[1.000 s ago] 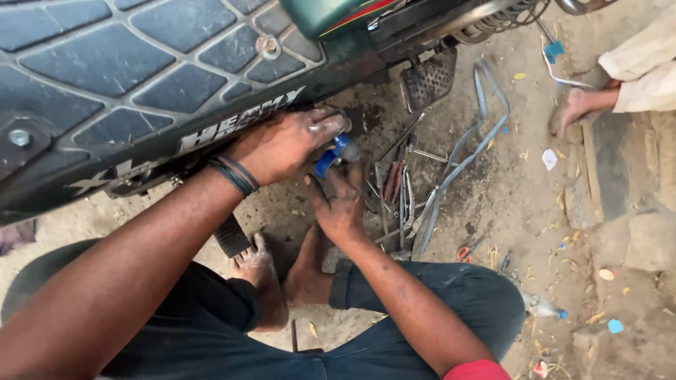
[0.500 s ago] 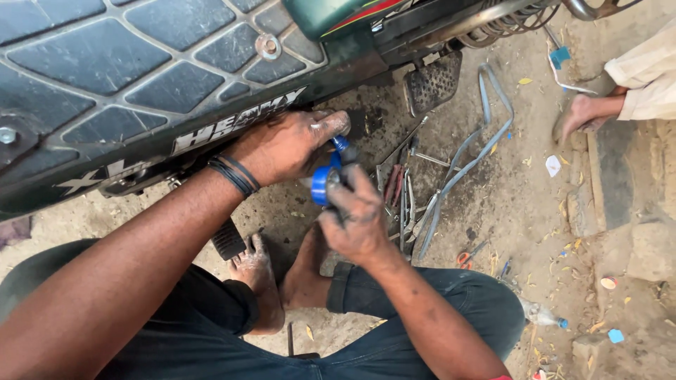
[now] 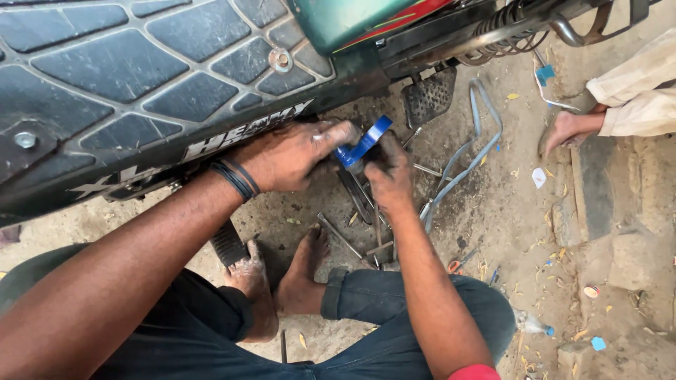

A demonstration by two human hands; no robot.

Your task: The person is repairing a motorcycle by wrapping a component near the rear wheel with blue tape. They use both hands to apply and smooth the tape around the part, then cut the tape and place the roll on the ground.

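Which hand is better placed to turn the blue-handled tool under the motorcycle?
Probably the right hand: it grips the blue plastic-handled tool from below. The left hand lies beside it with fingertips at the tool's head, seemingly steadying.

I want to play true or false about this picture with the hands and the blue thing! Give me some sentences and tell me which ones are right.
1. Both hands are at a blue tool. True: the left hand and the right hand meet around it.
2. The left wrist is bare. False: it wears dark bands.
3. The person wears shoes. False: the feet are bare on the dirt.
4. Metal tools lie on the ground under the hands. True.
5. The motorbike seat is bright yellow. False: it is dark with a diamond pattern.
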